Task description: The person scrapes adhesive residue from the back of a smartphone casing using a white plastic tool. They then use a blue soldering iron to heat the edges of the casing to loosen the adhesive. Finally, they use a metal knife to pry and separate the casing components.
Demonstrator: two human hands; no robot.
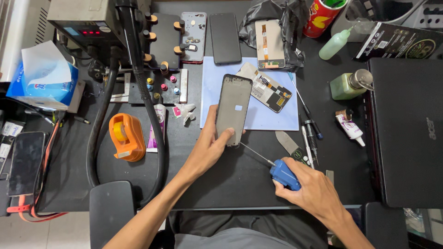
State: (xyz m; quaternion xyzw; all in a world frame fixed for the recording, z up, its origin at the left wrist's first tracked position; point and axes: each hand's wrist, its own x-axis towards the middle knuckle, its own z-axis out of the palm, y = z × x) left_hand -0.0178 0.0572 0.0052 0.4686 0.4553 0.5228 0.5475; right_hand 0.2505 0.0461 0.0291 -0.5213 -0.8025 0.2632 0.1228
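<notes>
My left hand point(210, 147) holds a grey phone frame point(233, 108) upright by its lower end, over the edge of a pale blue mat point(272, 117). My right hand point(311, 189) grips the blue handle of a screwdriver point(282, 174); its thin metal shaft points up and left toward the bottom corner of the frame. A phone circuit board point(270, 90) lies on the mat just right of the frame. Beyond the mat rest a black phone point(224, 37) and a display panel point(269, 44).
An orange tape dispenser point(126, 137), a glue tube point(158, 127) and a thick black hose point(150, 106) lie to the left. Tweezers and screwdrivers point(309, 133), a green bottle point(348, 85) and a closed black laptop point(408, 129) sit right. A tissue box point(44, 78) stands far left.
</notes>
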